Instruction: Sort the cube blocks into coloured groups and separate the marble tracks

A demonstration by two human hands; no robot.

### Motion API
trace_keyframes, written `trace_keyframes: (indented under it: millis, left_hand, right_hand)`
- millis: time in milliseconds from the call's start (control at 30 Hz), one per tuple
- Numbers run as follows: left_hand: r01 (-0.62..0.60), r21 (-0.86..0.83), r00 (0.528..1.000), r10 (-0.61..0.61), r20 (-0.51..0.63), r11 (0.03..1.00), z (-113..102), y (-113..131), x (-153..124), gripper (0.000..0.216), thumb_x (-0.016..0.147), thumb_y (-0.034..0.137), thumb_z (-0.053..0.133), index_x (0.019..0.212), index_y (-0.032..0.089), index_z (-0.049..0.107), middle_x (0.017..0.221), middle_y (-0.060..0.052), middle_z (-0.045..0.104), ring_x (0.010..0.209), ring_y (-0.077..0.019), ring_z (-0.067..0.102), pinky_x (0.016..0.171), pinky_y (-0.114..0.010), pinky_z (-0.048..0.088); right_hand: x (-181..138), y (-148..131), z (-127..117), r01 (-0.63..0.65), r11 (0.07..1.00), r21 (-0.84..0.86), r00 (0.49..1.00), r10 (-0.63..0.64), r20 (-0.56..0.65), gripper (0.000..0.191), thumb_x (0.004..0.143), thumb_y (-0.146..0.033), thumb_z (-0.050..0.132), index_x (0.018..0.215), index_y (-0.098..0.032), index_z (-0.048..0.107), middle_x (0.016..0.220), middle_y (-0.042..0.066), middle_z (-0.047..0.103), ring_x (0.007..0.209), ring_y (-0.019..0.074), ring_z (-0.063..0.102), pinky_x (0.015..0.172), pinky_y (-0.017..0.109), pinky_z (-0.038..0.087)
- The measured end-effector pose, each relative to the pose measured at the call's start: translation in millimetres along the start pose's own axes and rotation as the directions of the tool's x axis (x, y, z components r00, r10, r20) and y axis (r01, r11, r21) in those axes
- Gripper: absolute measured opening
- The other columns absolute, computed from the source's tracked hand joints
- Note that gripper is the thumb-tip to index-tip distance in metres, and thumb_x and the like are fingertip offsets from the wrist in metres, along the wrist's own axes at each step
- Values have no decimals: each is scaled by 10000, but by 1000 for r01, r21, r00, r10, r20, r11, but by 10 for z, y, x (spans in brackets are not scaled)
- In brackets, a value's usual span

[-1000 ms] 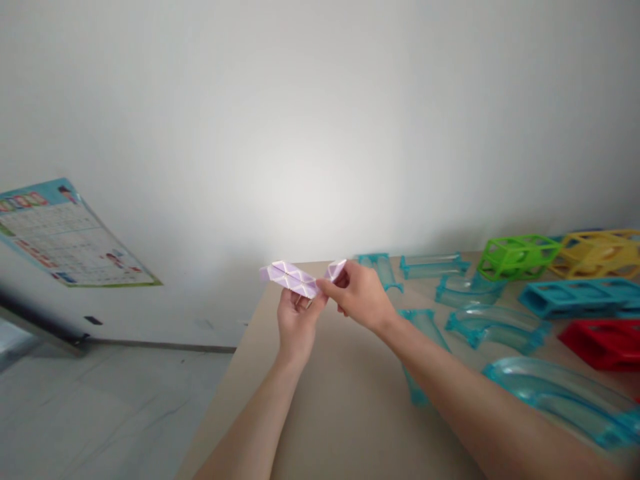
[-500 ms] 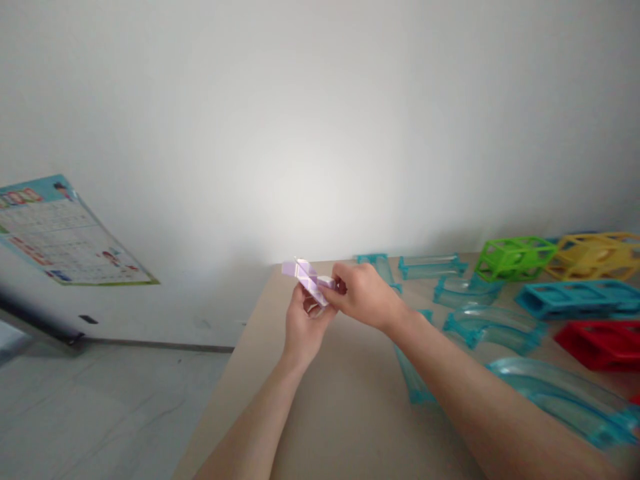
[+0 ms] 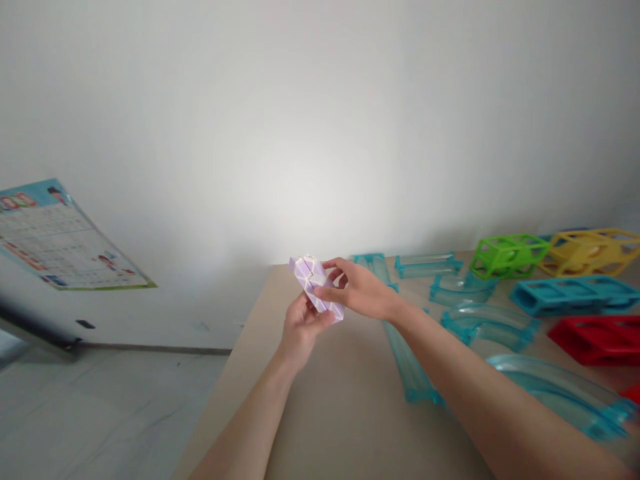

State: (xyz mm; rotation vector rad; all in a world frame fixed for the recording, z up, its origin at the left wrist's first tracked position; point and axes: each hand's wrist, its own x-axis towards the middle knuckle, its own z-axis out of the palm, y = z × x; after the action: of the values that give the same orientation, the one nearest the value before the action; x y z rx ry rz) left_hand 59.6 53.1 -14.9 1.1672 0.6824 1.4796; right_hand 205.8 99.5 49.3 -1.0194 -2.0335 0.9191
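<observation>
Above the far left part of the table, both hands hold a lilac and white snake puzzle point(image 3: 306, 272) made of joined wedge-shaped pieces. It is folded into a compact block, tilted with its patterned face toward me. My left hand point(image 3: 301, 328) grips its lower end from below, thumb on the near corner. My right hand point(image 3: 361, 288) is closed on its right side, with the thumb pressed on the front face and the fingers behind. Parts of the puzzle's lower half are covered by my fingers.
Clear teal track pieces point(image 3: 407, 363), straight and curved, lie on the tabletop point(image 3: 330, 420) to the right. Beyond them are a green frame block point(image 3: 510, 257), a yellow one point(image 3: 590, 253), a blue one point(image 3: 575, 295) and a red one point(image 3: 600, 340). A white wall point(image 3: 320, 133) stands behind.
The puzzle has been turned so its broad patterned face shows; before, it was seen more edge-on with a piece sticking out. My right fingers have shifted and spread around its side.
</observation>
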Motion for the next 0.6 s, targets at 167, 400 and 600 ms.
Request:
trace_keyframes:
  millis: [167, 400, 600]
  left_hand:
    - [98, -136, 994, -104, -33, 986, 23, 101, -12, 342, 733, 287, 729, 1056, 189, 673, 1175, -114, 674, 1061, -282, 637, 924, -472, 500]
    - [104, 22, 988, -101, -116, 994, 21, 40, 2, 352, 729, 326, 745, 1036, 179, 654, 1078, -103, 696, 856, -203, 675, 740, -333, 534]
    - [73, 13, 965, -67, -255, 997, 14, 16, 37, 352, 686, 258, 777, 1008, 160, 673, 973, -76, 717, 842, -178, 669, 776, -302, 513]
  right_hand:
    - [58, 112, 3, 43, 981, 189, 993, -62, 98, 313, 858, -397, 556, 926, -111, 665, 897, 65, 701, 771, 166, 624, 668, 252, 467]
    - [70, 166, 8, -146, 922, 358, 986, 108, 123, 310, 717, -228, 701, 1004, -113, 676, 877, 70, 722, 787, 183, 654, 672, 258, 497]
    - [68, 207, -2, -97, 930, 356, 989, 50, 138, 361, 699, -283, 724, 1020, -120, 700, 791, 31, 700, 722, 146, 624, 671, 241, 475]
